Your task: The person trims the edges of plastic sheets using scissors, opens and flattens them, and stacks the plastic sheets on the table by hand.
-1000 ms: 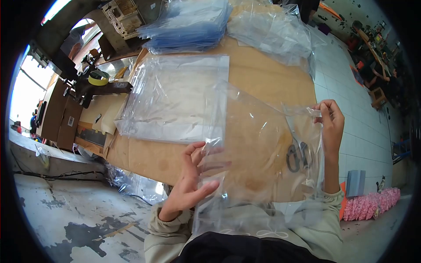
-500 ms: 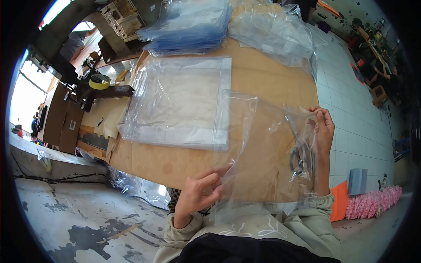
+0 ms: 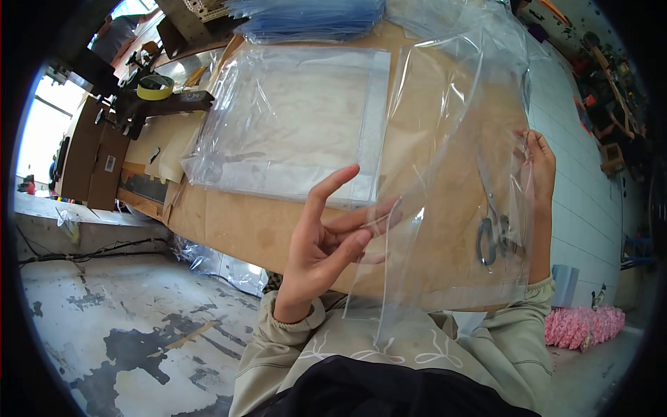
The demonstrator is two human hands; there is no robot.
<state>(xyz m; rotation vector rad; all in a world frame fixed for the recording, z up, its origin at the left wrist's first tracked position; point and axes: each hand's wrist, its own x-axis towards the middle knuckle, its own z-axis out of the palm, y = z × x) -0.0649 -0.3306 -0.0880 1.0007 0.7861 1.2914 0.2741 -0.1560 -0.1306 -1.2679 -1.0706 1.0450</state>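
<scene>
A clear plastic sheet or bag (image 3: 431,174) hangs in front of me over the brown work surface (image 3: 236,233). My right hand (image 3: 540,167) pinches its right edge. My left hand (image 3: 326,243) is at its left edge, index finger raised and apart, the thumb near the other fingers, some of which show through the plastic. Scissors (image 3: 490,236) with dark handles lie on the surface, seen through the plastic. Left of it, a flat stack of clear plastic bags (image 3: 292,118) lies on the surface, just beyond my left hand.
Bluish plastic sheets (image 3: 313,19) are piled at the back, with more crumpled clear plastic (image 3: 451,21) beside them. A dark metal device with yellow tape (image 3: 154,88) stands at the left. Pink material (image 3: 583,326) lies low at the right. A person (image 3: 118,35) is at the upper left.
The plastic's far end has swung up and away, now reaching the back. My left hand has risen and its index finger has extended. The view has shifted, moving the table items upward.
</scene>
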